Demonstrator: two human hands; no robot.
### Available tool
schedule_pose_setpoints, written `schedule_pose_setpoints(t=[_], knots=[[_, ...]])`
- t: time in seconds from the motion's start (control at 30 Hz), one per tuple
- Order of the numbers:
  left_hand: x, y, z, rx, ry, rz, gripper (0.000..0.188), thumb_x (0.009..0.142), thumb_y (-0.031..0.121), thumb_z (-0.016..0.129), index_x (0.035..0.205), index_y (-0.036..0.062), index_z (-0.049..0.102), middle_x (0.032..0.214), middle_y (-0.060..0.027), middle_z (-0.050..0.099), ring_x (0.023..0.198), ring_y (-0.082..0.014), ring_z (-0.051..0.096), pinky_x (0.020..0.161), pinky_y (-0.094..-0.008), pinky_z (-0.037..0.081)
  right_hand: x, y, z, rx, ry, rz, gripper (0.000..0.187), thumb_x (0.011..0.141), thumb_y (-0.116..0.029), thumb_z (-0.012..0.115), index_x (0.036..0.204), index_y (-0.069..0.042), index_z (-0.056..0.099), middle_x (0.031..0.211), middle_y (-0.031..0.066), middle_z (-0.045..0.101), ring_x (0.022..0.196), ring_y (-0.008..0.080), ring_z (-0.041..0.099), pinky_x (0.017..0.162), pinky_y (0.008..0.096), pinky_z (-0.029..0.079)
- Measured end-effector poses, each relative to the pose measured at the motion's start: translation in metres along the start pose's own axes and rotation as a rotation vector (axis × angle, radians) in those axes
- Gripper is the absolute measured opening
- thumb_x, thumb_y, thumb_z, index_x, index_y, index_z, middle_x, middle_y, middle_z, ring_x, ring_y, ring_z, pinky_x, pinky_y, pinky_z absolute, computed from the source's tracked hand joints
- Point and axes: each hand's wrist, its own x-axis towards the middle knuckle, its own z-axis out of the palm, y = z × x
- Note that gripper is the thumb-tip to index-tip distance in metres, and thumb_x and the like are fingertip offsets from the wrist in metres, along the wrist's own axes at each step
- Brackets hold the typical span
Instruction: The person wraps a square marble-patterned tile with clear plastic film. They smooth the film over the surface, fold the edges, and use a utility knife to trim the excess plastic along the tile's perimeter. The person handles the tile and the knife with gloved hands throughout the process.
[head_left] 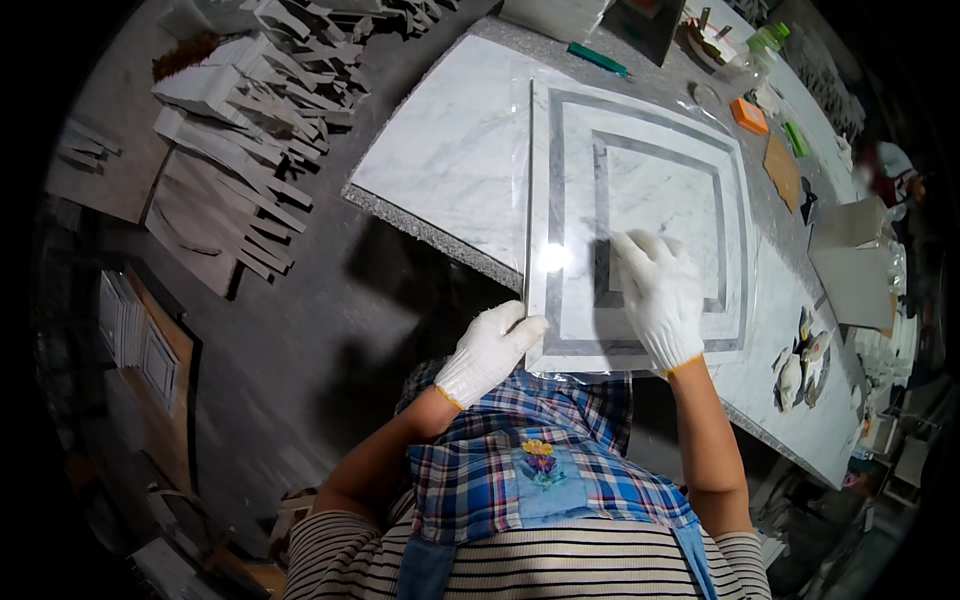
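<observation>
A square marble panel (pixel 665 185), white with grey bands set one inside another, lies on clear plastic film over a stone-topped table. My left hand (pixel 490 352), in a white knitted glove, is closed on the panel's near left corner, with fingertips at its edge. Over the panel's middle, next to the inner grey band, is my right hand (pixel 660 300), also gloved. Its fingers are bent and drawn together; whatever they may hold is hidden. A dark shadow falls on the panel beside it.
White marble slab (pixel 455 130) covers the table's left part. Beyond the panel lie a green tool (pixel 598 58), an orange box (pixel 749 116) and a brown sheet (pixel 781 172). Small scraps (pixel 802 365) sit at right. Stacked stone strips (pixel 235 185) stand at far left.
</observation>
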Motion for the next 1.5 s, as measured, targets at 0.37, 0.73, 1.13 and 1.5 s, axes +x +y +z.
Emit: schedule_pose_setpoints(t=[0.37, 0.73, 1.13, 1.5], knots=[[0.009, -0.008, -0.011, 0.036, -0.044, 0.122, 0.033, 0.101, 0.028, 0.060, 0.093, -0.0031, 0.068, 0.077, -0.0188, 0.062, 0.070, -0.0226, 0.062, 0.067, -0.0383, 0.049, 0.037, -0.021, 0.036, -0.115, -0.207, -0.087, 0.039, 0.087, -0.007, 0.062, 0.125, -0.014, 0.069, 0.117, 0.0054, 0.068, 0.094, 0.0318, 0.066, 0.082, 0.0426, 0.055], [0.019, -0.023, -0.014, -0.066, -0.072, 0.193, 0.034, 0.102, 0.026, 0.061, 0.094, -0.0054, 0.070, 0.076, -0.0118, 0.065, 0.070, -0.0133, 0.058, 0.065, -0.0327, 0.048, 0.037, -0.023, 0.040, -0.168, -0.255, -0.078, 0.043, 0.086, -0.004, 0.061, 0.127, -0.014, 0.069, 0.119, 0.0059, 0.068, 0.095, 0.0317, 0.068, 0.081, 0.0434, 0.056], [0.013, 0.002, -0.008, 0.124, 0.036, 0.023, 0.046, 0.082, 0.044, 0.075, 0.076, -0.0007, 0.069, 0.069, -0.0193, 0.066, 0.062, -0.0305, 0.067, 0.059, -0.0409, 0.050, 0.035, -0.022, 0.036, -0.124, -0.248, -0.048, 0.047, 0.084, -0.002, 0.060, 0.128, -0.014, 0.069, 0.120, 0.0072, 0.068, 0.096, 0.0315, 0.068, 0.080, 0.0426, 0.056], [0.022, 0.000, 0.001, 0.124, 0.122, -0.031, 0.064, 0.083, 0.061, 0.074, 0.066, -0.0001, 0.069, 0.061, -0.0198, 0.063, 0.054, -0.0321, 0.064, 0.053, -0.0433, 0.047, 0.035, -0.024, 0.037, -0.093, -0.139, -0.075, 0.037, 0.082, -0.008, 0.060, 0.119, -0.009, 0.066, 0.115, 0.0071, 0.069, 0.096, 0.0305, 0.067, 0.081, 0.0425, 0.053]])
